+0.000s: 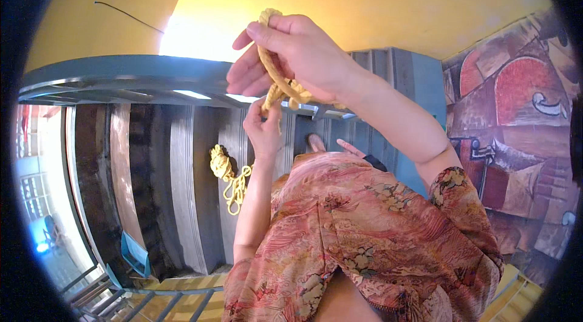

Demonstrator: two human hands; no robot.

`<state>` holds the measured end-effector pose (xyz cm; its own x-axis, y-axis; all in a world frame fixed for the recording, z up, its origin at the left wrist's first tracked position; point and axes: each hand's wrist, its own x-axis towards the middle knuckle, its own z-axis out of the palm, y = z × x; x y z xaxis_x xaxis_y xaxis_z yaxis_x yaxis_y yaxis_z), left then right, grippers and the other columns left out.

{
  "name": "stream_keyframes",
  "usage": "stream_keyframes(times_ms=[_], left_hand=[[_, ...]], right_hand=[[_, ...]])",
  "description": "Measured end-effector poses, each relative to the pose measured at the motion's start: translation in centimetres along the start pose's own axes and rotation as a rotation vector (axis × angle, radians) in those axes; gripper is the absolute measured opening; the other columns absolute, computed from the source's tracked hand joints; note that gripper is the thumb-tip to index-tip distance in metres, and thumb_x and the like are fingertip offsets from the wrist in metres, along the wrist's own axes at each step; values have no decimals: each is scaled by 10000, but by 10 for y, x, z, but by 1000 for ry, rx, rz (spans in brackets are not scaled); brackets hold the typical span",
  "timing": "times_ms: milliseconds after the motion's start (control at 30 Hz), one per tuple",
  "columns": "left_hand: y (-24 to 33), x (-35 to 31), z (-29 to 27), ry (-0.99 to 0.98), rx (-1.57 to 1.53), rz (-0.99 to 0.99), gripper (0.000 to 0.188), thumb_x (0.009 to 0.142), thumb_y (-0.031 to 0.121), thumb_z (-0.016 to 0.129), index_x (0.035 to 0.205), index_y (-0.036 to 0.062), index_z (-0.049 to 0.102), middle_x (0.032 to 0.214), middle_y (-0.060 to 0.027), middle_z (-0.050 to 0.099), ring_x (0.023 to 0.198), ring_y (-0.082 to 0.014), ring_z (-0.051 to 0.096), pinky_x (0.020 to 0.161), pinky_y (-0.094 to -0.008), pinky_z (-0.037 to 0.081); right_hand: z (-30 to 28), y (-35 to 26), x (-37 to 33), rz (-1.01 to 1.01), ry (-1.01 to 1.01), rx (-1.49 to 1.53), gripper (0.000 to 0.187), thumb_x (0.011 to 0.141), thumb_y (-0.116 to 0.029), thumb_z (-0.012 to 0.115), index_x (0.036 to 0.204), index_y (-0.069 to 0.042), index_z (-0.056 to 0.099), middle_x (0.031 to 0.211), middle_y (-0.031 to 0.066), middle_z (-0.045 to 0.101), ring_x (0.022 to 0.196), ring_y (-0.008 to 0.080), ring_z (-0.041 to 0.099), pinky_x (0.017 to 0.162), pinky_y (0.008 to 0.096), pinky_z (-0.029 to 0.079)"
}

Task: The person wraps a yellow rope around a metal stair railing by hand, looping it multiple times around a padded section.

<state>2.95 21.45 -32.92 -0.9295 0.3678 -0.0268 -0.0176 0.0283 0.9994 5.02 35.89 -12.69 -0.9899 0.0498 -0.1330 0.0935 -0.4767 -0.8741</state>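
Observation:
My right hand (pixel 291 58) is raised high in the middle of the view and grips a thick yellow rope (pixel 274 82), which loops over its fingers. Just below it my left hand (pixel 262 123) pinches the same rope where it hangs down. A second bundle of yellow rope (pixel 226 176) lies in loose coils on a dark stair step (pixel 188 188) to the left of my left forearm. Both arms wear short patterned pink sleeves.
Dark stairs (pixel 152 164) run downward ahead of me, with a grey railing (pixel 121 76) curving across the top. A yellow wall (pixel 364 0) rises behind, and a painted mural wall (pixel 516 115) stands on the right. A foot (pixel 316 143) shows on a step.

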Motion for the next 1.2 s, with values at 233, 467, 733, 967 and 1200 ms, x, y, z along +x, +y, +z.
stream_keyframes(times_ms=[233, 467, 733, 967, 1200], left_hand=[[60, 21, 3, 60, -626, -229, 327, 964, 313, 494, 1138, 44, 562, 1002, -38, 626, 844, -128, 571, 761, -280, 443], [58, 38, -23, -692, -663, -153, 445, 986, 409, 419, 1166, 29, 566, 1088, -87, 643, 1025, -153, 567, 919, -325, 429], [69, 12, -12, -459, -26, -203, 166, 812, 46, 687, 934, 8, 581, 835, -71, 674, 815, -119, 646, 690, -237, 509], [18, 21, -62, -393, -213, -121, 131, 890, 135, 637, 930, 14, 606, 682, -8, 576, 597, -86, 523, 553, -213, 387], [94, 39, -12, -252, 182, -69, 144, 879, 121, 665, 914, -9, 613, 627, -12, 561, 515, -49, 509, 443, -202, 396]], right_hand=[[26, 4, 7, 20, -156, -80, 301, 970, -173, 498, 1136, 71, 440, 964, 202, 629, 861, 276, 670, 762, 345, 545], [54, -85, 31, -648, -141, -697, 306, 934, -310, 520, 896, -80, 719, 791, 95, 705, 717, 153, 662, 668, 323, 509], [29, -150, 46, -572, -481, -1068, 350, 971, -211, 451, 687, -23, 532, 677, 88, 571, 541, 133, 485, 479, 298, 420], [-66, -62, 85, -213, 332, -1209, 317, 944, -297, 519, 923, -18, 669, 826, 111, 663, 752, 194, 622, 687, 338, 485], [-109, 78, 0, -288, 37, -1713, 197, 856, -231, 600, 819, -49, 666, 756, 96, 624, 688, 265, 637, 633, 433, 513]])
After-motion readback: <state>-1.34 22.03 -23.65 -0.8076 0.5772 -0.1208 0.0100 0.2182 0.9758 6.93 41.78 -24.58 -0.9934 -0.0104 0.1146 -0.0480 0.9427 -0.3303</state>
